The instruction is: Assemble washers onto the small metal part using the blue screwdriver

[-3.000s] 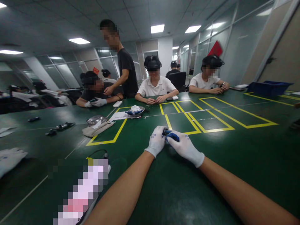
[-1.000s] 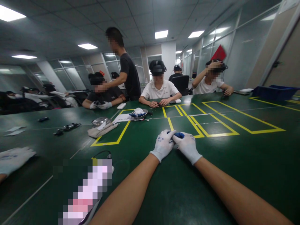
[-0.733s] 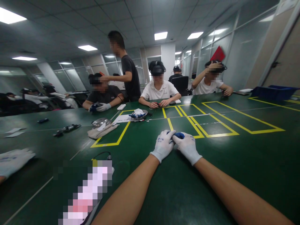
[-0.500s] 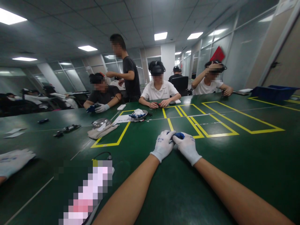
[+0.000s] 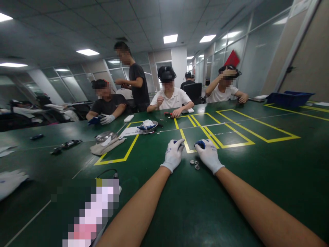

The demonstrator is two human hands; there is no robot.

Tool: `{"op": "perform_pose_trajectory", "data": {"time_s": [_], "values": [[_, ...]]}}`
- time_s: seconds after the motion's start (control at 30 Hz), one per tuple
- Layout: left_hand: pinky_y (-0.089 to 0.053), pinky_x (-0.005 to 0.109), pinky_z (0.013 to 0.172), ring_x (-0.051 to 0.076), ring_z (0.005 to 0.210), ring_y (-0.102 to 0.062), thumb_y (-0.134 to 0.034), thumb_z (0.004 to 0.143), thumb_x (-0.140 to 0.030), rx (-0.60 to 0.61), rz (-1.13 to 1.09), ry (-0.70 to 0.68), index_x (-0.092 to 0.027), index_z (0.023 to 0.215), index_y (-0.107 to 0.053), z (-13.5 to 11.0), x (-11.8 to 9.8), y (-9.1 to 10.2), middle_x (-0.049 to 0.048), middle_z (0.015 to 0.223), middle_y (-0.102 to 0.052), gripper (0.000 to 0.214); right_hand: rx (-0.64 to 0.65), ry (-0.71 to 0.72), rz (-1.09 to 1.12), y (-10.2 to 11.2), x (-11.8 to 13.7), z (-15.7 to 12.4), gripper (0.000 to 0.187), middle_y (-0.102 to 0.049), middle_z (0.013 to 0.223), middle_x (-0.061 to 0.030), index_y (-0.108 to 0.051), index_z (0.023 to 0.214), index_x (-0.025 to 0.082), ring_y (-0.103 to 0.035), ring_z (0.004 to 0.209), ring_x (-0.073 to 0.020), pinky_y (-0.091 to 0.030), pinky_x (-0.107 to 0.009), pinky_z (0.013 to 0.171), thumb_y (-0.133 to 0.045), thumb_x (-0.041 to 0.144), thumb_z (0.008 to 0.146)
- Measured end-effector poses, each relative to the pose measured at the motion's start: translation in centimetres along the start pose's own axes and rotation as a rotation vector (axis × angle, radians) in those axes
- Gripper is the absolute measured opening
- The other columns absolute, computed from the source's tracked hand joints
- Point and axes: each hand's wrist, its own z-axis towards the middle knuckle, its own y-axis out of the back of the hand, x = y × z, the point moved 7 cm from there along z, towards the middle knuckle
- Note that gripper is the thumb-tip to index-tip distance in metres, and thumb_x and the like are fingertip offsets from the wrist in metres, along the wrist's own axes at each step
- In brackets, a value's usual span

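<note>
My left hand (image 5: pixel 174 153), in a white glove with blue on the palm side, rests on the green table with its fingers loosely bent and apart. Facing it, my right hand (image 5: pixel 208 154) wears the same kind of glove. Its fingers are curled but spread, and nothing shows in them. Between the hands, nearer the right one, lie three small round metal pieces: one disc (image 5: pixel 192 162) on the left, a second disc (image 5: pixel 196 162) close by, and a third disc (image 5: pixel 197 167) nearer to me. Neither hand visibly touches them.
Yellow tape outlines (image 5: pixel 186 151) mark the green table (image 5: pixel 164 219). A blurred-out lit object (image 5: pixel 95 209) lies left of my arm. Further off are a metal bowl (image 5: pixel 105 136), a cloth (image 5: pixel 106 145) and a blue bin (image 5: pixel 290 98). Co-workers sit opposite; another person's glove (image 5: pixel 11 183) is far left.
My hands were together and have moved apart, so the three metal discs now show between them. Across the table, a co-worker has raised one hand. The view has shifted slightly.
</note>
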Motion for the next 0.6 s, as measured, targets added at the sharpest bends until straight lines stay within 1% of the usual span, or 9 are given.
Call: {"op": "perform_pose_trajectory", "data": {"time_s": [0.07, 0.13, 0.2, 0.27, 0.3, 0.37, 0.4, 0.47, 0.6], "values": [[-0.048, 0.036, 0.100, 0.024, 0.110, -0.058, -0.050, 0.097, -0.035, 0.030, 0.029, 0.039, -0.028, 0.125, -0.069, 1.5, 0.9, 0.1, 0.0100, 0.116, -0.057, 0.034, 0.005, -0.004, -0.096, -0.2, -1.1, 0.7, 0.022, -0.059, 0.089, -0.0072, -0.067, 0.078, 0.020, -0.054, 0.085, -0.0216, -0.043, -0.032, 0.080, -0.055, 0.038, 0.084], [-0.048, 0.036, 0.101, 0.024, 0.109, -0.059, -0.049, 0.098, -0.037, 0.053, 0.066, 0.095, -0.029, 0.119, -0.073, 3.4, 2.5, 1.3, 0.0096, 0.114, -0.058, 0.032, 0.006, -0.037, -0.185, -0.2, -2.5, 1.7, 0.021, -0.058, 0.095, -0.0098, -0.066, 0.082, 0.018, -0.055, 0.086, -0.0225, -0.044, -0.033, 0.080, -0.054, 0.037, 0.085], [-0.047, 0.038, 0.103, 0.024, 0.110, -0.059, -0.049, 0.098, -0.038, 0.042, 0.122, 0.135, -0.029, 0.116, -0.074, 5.1, 4.7, 4.0, 0.0099, 0.113, -0.060, 0.033, 0.017, -0.044, -0.262, 0.0, -3.9, 2.6, 0.022, -0.059, 0.102, -0.0133, -0.064, 0.090, 0.015, -0.056, 0.092, -0.0244, -0.045, -0.035, 0.083, -0.054, 0.034, 0.086], [-0.045, 0.040, 0.106, 0.026, 0.112, -0.059, -0.049, 0.097, -0.039, 0.047, 0.191, 0.130, -0.028, 0.116, -0.074, 6.0, 7.3, 7.7, 0.0105, 0.114, -0.062, 0.034, 0.058, -0.017, -0.306, 0.2, -5.3, 3.4, 0.023, -0.060, 0.104, -0.0144, -0.064, 0.095, 0.014, -0.058, 0.093, -0.0254, -0.047, -0.035, 0.085, -0.054, 0.033, 0.086], [-0.044, 0.041, 0.107, 0.027, 0.113, -0.059, -0.049, 0.097, -0.039, 0.055, 0.231, 0.129, -0.026, 0.117, -0.074, 6.1, 8.7, 9.7, 0.0109, 0.115, -0.063, 0.035, 0.073, 0.004, -0.320, 0.5, -5.8, 3.6, 0.023, -0.061, 0.104, -0.0143, -0.064, 0.096, 0.014, -0.059, 0.093, -0.0256, -0.048, -0.036, 0.085, -0.054, 0.033, 0.086], [-0.043, 0.041, 0.109, 0.027, 0.116, -0.058, -0.048, 0.096, -0.040, 0.080, 0.305, 0.138, -0.025, 0.118, -0.073, 5.1, 12.0, 13.9, 0.0100, 0.119, -0.066, 0.036, 0.103, 0.086, -0.319, 1.1, -6.5, 3.6, 0.023, -0.061, 0.106, -0.0139, -0.065, 0.098, 0.013, -0.061, 0.095, -0.0255, -0.049, -0.036, 0.086, -0.056, 0.031, 0.085], [-0.043, 0.041, 0.109, 0.027, 0.118, -0.058, -0.046, 0.097, -0.041, 0.073, 0.351, 0.170, -0.025, 0.119, -0.072, 4.2, 13.8, 16.2, 0.0091, 0.120, -0.066, 0.037, 0.119, 0.138, -0.312, 1.5, -6.7, 3.4, 0.025, -0.061, 0.109, -0.0142, -0.065, 0.103, 0.013, -0.062, 0.096, -0.0253, -0.050, -0.035, 0.087, -0.056, 0.030, 0.085], [-0.043, 0.041, 0.109, 0.028, 0.120, -0.057, -0.042, 0.097, -0.041, 0.040, 0.455, 0.256, -0.024, 0.121, -0.071, 1.8, 17.4, 20.7, 0.0094, 0.124, -0.066, 0.041, 0.173, 0.239, -0.312, 2.2, -6.7, 2.5, 0.029, -0.061, 0.116, -0.0146, -0.067, 0.109, 0.014, -0.064, 0.099, -0.0253, -0.051, -0.036, 0.089, -0.054, 0.029, 0.087], [-0.046, 0.040, 0.104, 0.028, 0.115, -0.061, -0.042, 0.094, -0.042, -0.003, 0.637, 0.432, -0.022, 0.122, -0.070, -4.1, 23.6, 28.7, 0.0100, 0.122, -0.067, 0.045, 0.275, 0.355, -0.276, 4.4, -6.0, 0.2, 0.031, -0.066, 0.112, -0.0133, -0.071, 0.106, 0.016, -0.067, 0.098, -0.0256, -0.054, -0.038, 0.092, -0.049, 0.031, 0.091]]}}
